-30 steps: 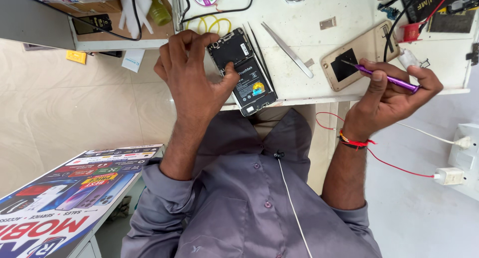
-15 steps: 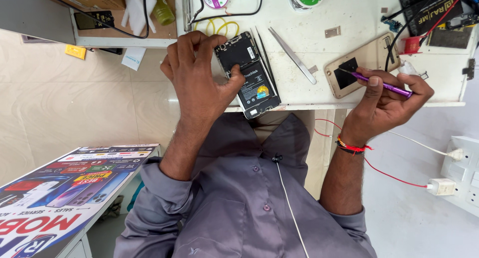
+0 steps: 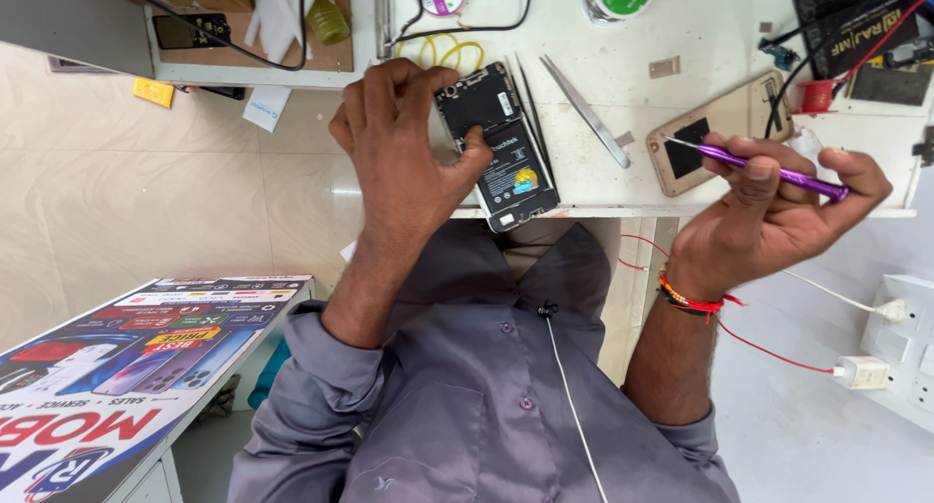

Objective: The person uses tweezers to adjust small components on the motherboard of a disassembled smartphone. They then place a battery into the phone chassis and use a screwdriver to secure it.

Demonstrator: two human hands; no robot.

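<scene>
Left hand: fingers clamped on opened phone at white bench edge | Right hand: fingers pinched on purple screwdriver, tip above gold back cover | Technique: steady phone flat; seat tip squarely; tweezers alongside

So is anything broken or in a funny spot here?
The opened phone under the left hand has no back cover, so its battery and insides show, and its end sticks out past the white table edge. The right hand holds a purple screwdriver. Nothing is spilled.
</scene>
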